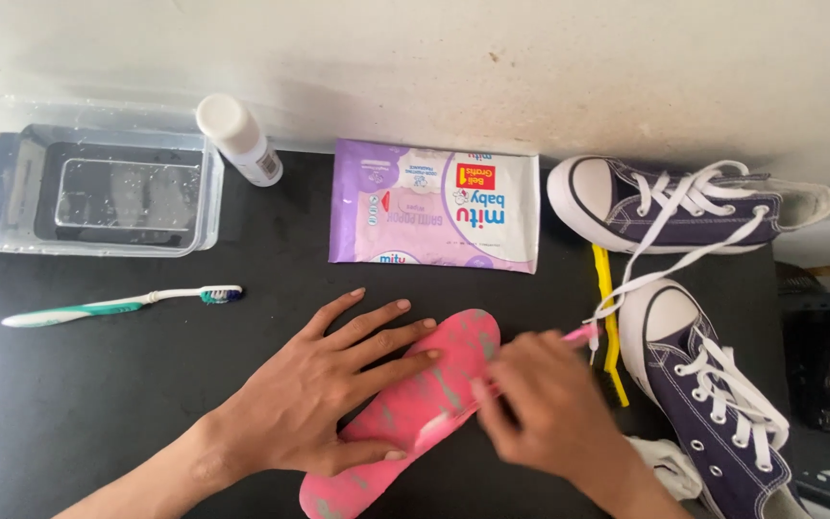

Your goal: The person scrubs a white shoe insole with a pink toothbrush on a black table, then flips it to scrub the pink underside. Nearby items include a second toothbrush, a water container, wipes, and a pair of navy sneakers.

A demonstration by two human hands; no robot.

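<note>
The right hand point(542, 404) was blurred by motion, and the grip on the pink-handled brush point(569, 338) could not be made out. The near end of the pink insole point(415, 423) and the near shoe point(713, 404) were cut off by the bottom edge, with part of the insole hidden under the left hand point(329, 394)

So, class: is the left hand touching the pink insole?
Touching. The head view shows the left hand lying flat on the pink insole, fingers spread over its middle and the thumb against its lower edge, pressing it to the black table.
</note>
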